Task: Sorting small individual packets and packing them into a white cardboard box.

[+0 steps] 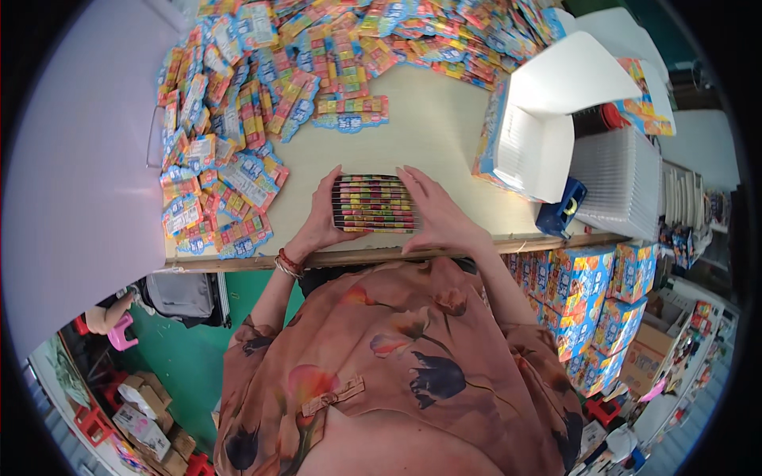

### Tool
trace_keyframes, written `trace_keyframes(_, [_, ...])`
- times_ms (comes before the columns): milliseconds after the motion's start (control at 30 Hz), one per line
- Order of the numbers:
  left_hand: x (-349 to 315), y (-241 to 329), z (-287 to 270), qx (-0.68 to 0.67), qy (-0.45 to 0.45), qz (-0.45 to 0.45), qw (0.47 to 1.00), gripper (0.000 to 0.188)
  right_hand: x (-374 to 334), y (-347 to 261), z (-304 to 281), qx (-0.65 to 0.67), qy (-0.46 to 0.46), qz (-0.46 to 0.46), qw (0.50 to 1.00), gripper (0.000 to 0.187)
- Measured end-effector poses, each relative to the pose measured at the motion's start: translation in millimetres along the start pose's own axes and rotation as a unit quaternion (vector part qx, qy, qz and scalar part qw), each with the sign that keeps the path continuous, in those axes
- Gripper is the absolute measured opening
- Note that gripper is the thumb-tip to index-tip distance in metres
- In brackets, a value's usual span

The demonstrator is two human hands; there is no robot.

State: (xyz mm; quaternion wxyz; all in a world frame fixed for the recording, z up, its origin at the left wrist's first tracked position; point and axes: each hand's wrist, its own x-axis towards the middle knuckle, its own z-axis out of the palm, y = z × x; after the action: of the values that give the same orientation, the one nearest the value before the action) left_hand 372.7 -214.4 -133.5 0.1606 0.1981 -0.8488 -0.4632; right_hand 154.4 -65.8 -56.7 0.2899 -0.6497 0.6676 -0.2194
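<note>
Between my two hands, at the table's near edge, stands a tight stack of colourful flat candy-like packs point(375, 204), with their edges turned up toward me. My left hand point(321, 216) is closed against the stack's left side. On the right side my right hand point(443, 213) presses, thumb near the front and fingers at the back. A single pack point(352, 113) lies flat beyond the stack. To the left and along the back, a big loose heap of the same kind of packs point(258, 87) covers the table point(432, 111).
An open carton with a white inside point(536, 147) stands at the right. Beside it are a blue tape dispenser point(560, 208) and a stack of white plastic trays point(615, 178). Printed cartons point(583, 282) are piled below the table's right end. A pale partition point(87, 159) borders the left.
</note>
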Motion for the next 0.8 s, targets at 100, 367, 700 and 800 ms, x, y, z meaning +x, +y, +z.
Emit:
trace_keyframes(100, [-4.6, -15.5, 7.6, -0.125, 0.027, -0.003, 0.992, 0.123, 3.1, 2.0, 14.3, -0.069, 0.027, 0.016, 0.997, 0.103])
trace_keyframes(367, [13.5, 21.2, -6.5, -0.029, -0.030, 0.071, 0.997, 0.110, -10.5, 16.4, 15.6, -0.030, 0.117, -0.043, 0.992, 0.093])
trace_keyframes(700, [218.0, 187.4, 59.9, -0.006, -0.091, 0.286, 0.954, 0.086, -109.3, 73.7, -184.6, 0.017, 0.166, 0.122, 0.978, 0.101])
trace_keyframes(800, [255.7, 181.3, 99.7, 0.032, -0.158, 0.246, 0.956, 0.089, -116.3, 107.7, -192.8, -0.040, 0.135, 0.199, 0.970, 0.105])
